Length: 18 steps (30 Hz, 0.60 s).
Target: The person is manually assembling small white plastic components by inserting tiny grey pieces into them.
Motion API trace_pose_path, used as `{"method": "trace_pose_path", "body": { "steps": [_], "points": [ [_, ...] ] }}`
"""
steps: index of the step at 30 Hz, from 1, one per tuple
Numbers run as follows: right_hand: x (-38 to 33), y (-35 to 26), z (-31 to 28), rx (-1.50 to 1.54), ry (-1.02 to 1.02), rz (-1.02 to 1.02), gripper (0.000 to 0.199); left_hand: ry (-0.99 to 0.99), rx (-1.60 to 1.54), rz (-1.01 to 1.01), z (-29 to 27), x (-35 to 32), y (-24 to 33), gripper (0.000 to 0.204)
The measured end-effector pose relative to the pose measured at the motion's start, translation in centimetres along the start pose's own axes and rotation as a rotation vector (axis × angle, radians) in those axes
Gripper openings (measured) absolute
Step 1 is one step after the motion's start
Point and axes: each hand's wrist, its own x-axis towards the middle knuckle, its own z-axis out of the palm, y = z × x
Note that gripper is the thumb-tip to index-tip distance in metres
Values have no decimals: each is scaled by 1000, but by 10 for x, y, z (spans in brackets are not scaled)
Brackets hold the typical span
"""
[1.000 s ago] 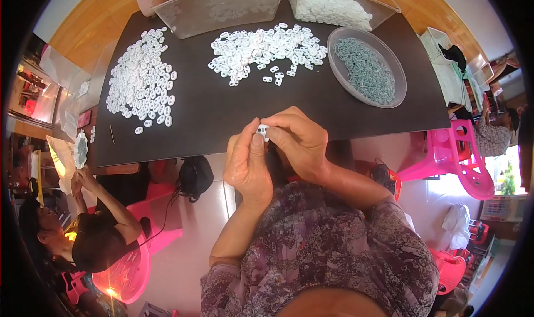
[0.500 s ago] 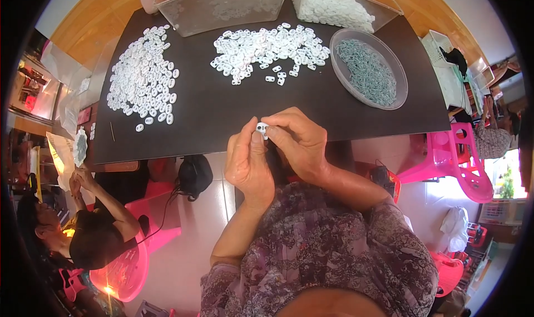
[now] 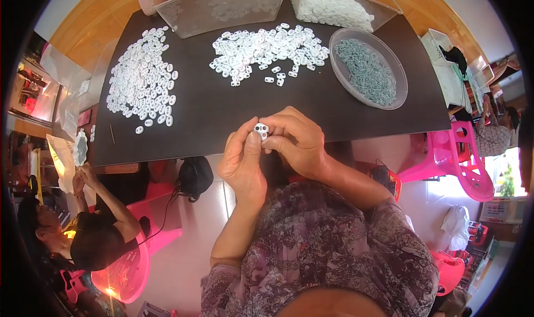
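Just off the table's near edge, my left hand [image 3: 242, 162] pinches a small white plastic piece [image 3: 261, 129] between thumb and fingers. Two dark round holes show in its upper part, and its lower part lies partly behind my thumb. My right hand [image 3: 299, 138] is closed on the piece's other side, thumb below and forefinger at the top. Straight ahead lies a heap of similar white two-holed pieces [image 3: 261, 50], several of them loose at its front. A second heap of white oval pieces [image 3: 142, 80] spreads over the table's left side.
A round clear tray [image 3: 401, 89] of small grey-green metal parts, seemingly screws, sits at the right. Two clear bins [image 3: 214, 25] line the dark table's [image 3: 222, 117] back. Pink stools [image 3: 461, 161] flank the table. At the left, a co-worker's hands [image 3: 83, 175] hold something.
Both hands have turned the white piece, so its holed face now shows more fully. My right thumb has slid lower, and my left hand has shifted slightly left.
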Motion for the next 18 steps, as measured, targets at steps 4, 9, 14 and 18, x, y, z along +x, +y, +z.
{"method": "trace_pose_path", "body": {
  "steps": [4,9,14,18],
  "points": [
    [-3,-1,4,27,40,14,28,-41,-29,46,-5,0,-5,21],
    [-4,-2,5,-10,43,-38,27,-21,1,114,-6,-1,-14,20],
    [0,0,7,-87,61,-128,30,-1,-44,98,-1,-1,-11,20],
    [1,-3,9,-88,51,-107,31,11,-108,83,1,-1,-6,20]
  ]
}}
